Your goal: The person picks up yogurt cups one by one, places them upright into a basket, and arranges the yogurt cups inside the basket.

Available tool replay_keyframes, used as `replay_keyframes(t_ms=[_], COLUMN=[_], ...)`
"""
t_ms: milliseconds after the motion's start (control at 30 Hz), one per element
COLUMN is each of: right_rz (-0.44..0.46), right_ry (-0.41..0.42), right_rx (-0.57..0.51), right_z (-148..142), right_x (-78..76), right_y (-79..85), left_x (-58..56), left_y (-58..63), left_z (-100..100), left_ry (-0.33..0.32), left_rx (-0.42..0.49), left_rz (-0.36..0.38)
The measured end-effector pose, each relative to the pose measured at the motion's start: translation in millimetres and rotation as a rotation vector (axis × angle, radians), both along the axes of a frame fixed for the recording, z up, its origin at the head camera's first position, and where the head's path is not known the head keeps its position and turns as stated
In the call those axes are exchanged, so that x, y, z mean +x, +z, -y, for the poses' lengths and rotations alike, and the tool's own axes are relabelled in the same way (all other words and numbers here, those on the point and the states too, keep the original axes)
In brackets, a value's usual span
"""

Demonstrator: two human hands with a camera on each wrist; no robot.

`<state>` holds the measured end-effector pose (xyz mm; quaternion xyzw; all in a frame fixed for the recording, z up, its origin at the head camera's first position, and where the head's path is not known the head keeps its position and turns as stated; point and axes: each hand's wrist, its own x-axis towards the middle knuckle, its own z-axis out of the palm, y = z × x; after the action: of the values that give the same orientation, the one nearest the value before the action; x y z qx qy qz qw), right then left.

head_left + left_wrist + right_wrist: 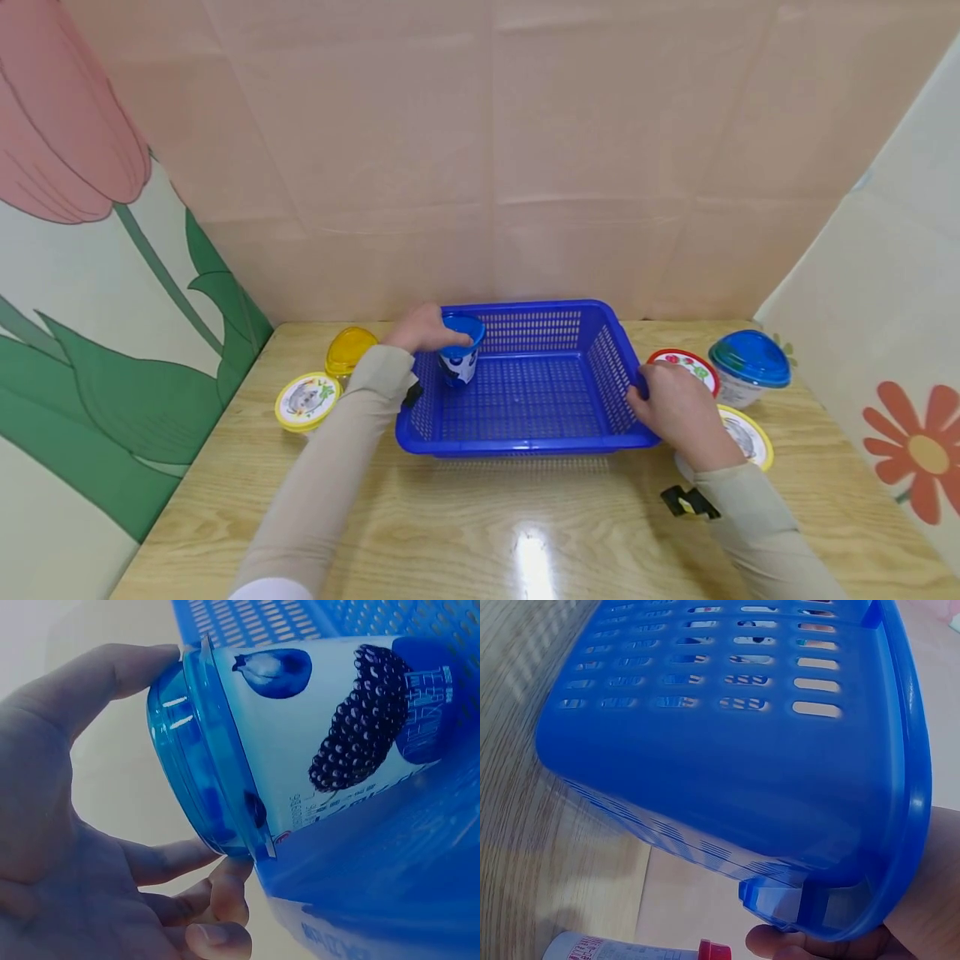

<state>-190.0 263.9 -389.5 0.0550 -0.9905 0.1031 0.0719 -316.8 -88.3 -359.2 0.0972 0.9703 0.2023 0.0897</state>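
My left hand (426,329) pinches a cup (459,368) by its translucent blue lid, thumb on one side and fingers on the other. In the left wrist view the cup (330,720) shows a printed blackberry and blueberry on a white and blue wall. It is inside the left end of a blue plastic basket (517,447) with slotted walls. My right hand (675,408) grips the basket's right rim. In the right wrist view its fingers (840,949) curl at the rim of the basket (742,772), with part of the hand hidden behind it.
Left of the basket stand a tub with a yellow lid (306,400) and a container with a yellow domed lid (351,348). On the right are a red-rimmed tub (686,367), a yellow-rimmed tub (750,437) and a blue-domed cup (748,362). A wall rises behind the table.
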Motion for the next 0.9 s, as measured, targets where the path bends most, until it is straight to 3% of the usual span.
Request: replay_keyframes(t_ms=[300,900], right_rz=[-0.003,-0.005], right_ry=[0.01,0.019], right_rx=[0.006,0.005], right_z=[0.1,-0.9], right_x=[-0.3,-0.3], right_y=[0.9,1.4], left_x=[-2.0,-1.8], left_y=[0.1,2.8], left_z=[3.2,9.9], left_ry=[-0.011,0.009], left_rx=[-0.002,0.033], left_rz=[-0.01,0.066])
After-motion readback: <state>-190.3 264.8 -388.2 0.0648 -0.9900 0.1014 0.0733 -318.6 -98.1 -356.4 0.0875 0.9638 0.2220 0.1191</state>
